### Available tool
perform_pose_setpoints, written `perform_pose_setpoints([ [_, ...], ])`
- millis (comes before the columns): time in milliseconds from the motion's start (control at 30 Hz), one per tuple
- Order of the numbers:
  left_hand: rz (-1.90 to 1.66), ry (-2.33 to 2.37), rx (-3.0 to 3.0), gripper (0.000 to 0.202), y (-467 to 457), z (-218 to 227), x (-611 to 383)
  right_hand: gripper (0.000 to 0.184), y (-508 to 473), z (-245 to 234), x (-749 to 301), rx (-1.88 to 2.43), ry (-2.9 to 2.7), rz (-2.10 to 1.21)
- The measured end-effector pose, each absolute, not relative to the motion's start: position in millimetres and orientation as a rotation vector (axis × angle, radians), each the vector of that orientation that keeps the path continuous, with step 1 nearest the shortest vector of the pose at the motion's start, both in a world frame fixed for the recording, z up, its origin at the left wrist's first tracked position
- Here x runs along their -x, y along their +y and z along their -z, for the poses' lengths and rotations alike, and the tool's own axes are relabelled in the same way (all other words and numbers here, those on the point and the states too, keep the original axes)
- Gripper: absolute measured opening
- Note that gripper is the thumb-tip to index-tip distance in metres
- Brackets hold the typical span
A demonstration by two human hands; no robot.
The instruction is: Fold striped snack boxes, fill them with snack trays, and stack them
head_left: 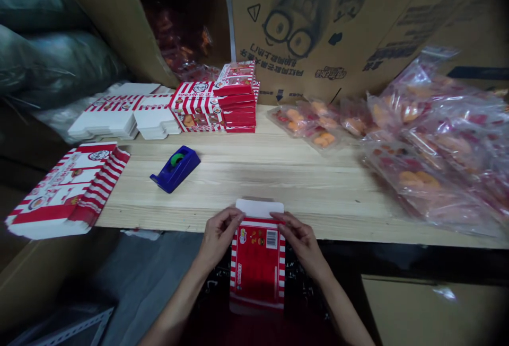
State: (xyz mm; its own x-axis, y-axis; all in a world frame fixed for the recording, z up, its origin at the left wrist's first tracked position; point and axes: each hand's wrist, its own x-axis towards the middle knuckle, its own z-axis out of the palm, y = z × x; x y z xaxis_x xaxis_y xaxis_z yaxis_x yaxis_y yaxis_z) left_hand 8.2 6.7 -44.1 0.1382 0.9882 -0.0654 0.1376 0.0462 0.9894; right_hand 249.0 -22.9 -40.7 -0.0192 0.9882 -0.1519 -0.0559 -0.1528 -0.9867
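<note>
Between my two hands is a red-and-white striped cardboard box (258,266), held at the table's front edge with its printed back and barcode facing up. Its white end flap (260,208) sticks out away from me. My left hand (220,232) pinches the upper left corner, thumb and fingers at the flap's base. On the opposite corner, my right hand (302,237) grips the box in the same way. The lower end of the box is dim against my dark clothing.
A blue tape dispenser (176,170) sits left of centre. Flat box stacks (71,187) lie at left, with made-up striped boxes (217,99) behind. Clear bags of toy-like pieces (429,139) pile up at right. Large cardboard cartons (318,33) stand along the back.
</note>
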Motion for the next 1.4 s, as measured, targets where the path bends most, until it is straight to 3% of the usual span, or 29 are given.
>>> perform_pose_setpoints([
  [167, -1.037, 1.234, -1.297, 0.034, -2, 39, -5, 0.029, -23, 44, -239, 1.226, -0.992, -1.443],
  [300, -1.181, 1.219, -0.953, 0.022, 2, 42, -18, 0.028, -13, 46, -223, 1.128, -0.569, -1.554],
  [433, -1.161, 1.084, -0.728, 0.053, 13, 37, -22, 0.04, 0, 32, -225, 0.977, -0.507, -1.637],
  [567, -0.941, 0.916, -0.678, 0.028, 22, 28, -16, 0.04, 9, 22, -240, 1.001, -0.639, -1.83],
  [733, -0.911, 0.895, -0.784, 0.032, 27, 32, -14, 0.024, 8, 36, -251, 1.049, -0.728, -1.774],
  [833, -0.93, 0.944, -0.888, 0.024, 28, 39, -12, 0.025, 5, 46, -253, 1.033, -0.789, -1.78],
  [1000, -0.799, 0.935, -1.083, 0.033, 26, 42, -3, 0.025, -1, 54, -257, 1.073, -0.875, -1.678],
  [1167, -0.812, 0.964, -1.226, 0.018, 30, 42, -1, 0.023, -3, 63, -272, 1.047, -1.12, -1.641],
  [1400, -0.674, 0.865, -1.329, 0.024, 31, 28, 8, 0.022, -2, 51, -286, 0.992, -1.358, -1.64],
])
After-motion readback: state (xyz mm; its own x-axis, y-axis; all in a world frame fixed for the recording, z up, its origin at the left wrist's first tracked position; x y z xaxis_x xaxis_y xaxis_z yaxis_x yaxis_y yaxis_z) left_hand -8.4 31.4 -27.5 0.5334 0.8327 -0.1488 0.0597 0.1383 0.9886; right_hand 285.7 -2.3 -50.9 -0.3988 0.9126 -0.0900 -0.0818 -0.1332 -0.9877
